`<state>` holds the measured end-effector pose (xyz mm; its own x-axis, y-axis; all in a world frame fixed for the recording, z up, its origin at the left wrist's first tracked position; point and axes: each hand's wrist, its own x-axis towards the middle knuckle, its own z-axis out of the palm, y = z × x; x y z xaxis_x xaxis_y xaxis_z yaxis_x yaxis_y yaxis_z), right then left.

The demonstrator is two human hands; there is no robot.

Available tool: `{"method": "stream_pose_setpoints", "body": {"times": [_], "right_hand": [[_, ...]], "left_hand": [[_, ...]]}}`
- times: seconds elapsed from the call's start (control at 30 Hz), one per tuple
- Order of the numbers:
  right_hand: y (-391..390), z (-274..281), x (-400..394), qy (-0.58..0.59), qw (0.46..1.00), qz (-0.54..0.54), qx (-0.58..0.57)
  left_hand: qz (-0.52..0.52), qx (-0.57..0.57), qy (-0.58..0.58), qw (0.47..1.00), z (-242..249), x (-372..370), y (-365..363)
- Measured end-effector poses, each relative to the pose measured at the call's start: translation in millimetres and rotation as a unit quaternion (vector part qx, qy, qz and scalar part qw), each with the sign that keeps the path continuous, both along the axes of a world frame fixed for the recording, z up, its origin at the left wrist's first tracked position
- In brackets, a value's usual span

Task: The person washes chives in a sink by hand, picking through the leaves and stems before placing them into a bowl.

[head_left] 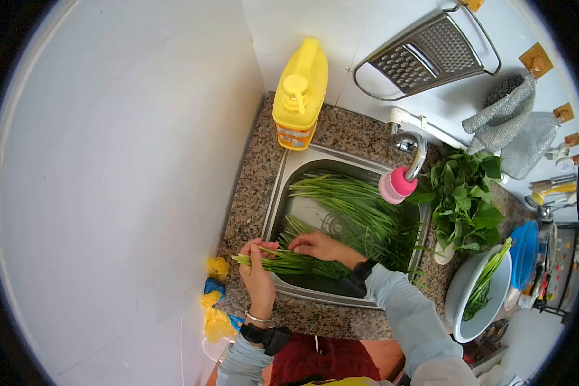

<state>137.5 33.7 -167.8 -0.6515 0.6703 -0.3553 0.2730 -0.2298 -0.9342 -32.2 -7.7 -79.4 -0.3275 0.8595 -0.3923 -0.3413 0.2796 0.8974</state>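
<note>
My left hand point(257, 270) is wrapped round the pale stem ends of a bunch of long green stalks point(302, 264), over the sink's near left corner. My right hand point(318, 246) is bent over the same bunch, its fingertips pinched together at the stalks. Whatever is between those fingertips is too small to make out. More long green stalks point(360, 206) lie in water in the steel sink point(274, 212), beneath and beyond my hands.
A yellow jug point(299, 96) stands behind the sink, near a faucet with a pink nozzle point(399, 185). Leafy greens point(466, 199) and a white bowl point(457, 299) holding stalks are at the right. A grater point(424, 58) hangs on the wall. Plastic bags point(217, 315) hang at the left edge.
</note>
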Motion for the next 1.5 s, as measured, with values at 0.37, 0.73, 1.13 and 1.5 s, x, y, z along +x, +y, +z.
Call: {"method": "stream_pose_setpoints", "body": {"times": [0.37, 0.73, 1.13, 1.5], "right_hand": [[-31.1, 19.1, -36.3, 0.027, 0.985, -0.148, 0.083], [-34.8, 16.5, 2.3, -0.049, 0.990, -0.116, 0.061], [-36.9, 17.2, -21.9, 0.082, 0.964, -0.237, 0.087], [-18.2, -55.5, 67.9, -0.479, 0.855, -0.002, 0.199]], "left_hand": [[0.011, -0.002, 0.050, 0.999, -23.4, 17.4, -7.2], [0.000, -0.011, -0.061, 0.998, -27.8, 14.7, -5.3], [-0.069, -0.022, 0.005, 0.997, -24.8, 21.9, -11.0], [-0.043, -0.017, -0.038, 0.998, -16.4, 12.6, -14.9]]}}
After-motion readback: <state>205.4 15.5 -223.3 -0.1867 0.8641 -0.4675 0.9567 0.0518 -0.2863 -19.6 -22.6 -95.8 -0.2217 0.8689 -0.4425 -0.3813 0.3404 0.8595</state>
